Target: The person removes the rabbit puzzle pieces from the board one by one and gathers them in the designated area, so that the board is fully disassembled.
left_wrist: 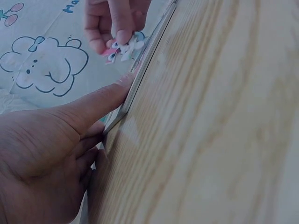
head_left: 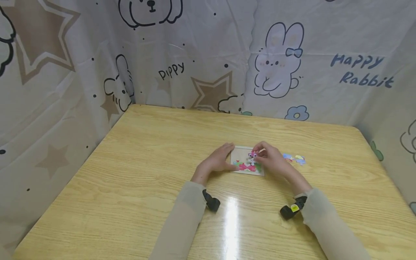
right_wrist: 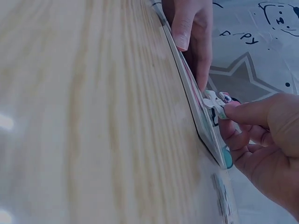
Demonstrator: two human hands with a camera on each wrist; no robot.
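Note:
A shallow puzzle board (head_left: 240, 153) with a pale frame lies on the table, with red, pink and green pieces along its near part. My left hand (head_left: 216, 160) holds its left side, thumb over the near corner and fingers at the far corner. My right hand (head_left: 271, 159) pinches a puzzle piece (head_left: 252, 158) with a pink and white cartoon animal between thumb and fingers, over the board's right part. In the right wrist view the piece (right_wrist: 216, 103) is tilted, close over the board (right_wrist: 191, 88). The right fingertips partly cover it.
Loose blue and yellow puzzle pieces (head_left: 299, 159) lie on the wooden table (head_left: 162, 144) just right of the right hand. A printed curtain (head_left: 208, 54) hangs along the table's back and sides. Each wrist wears a small black camera (head_left: 212, 203).

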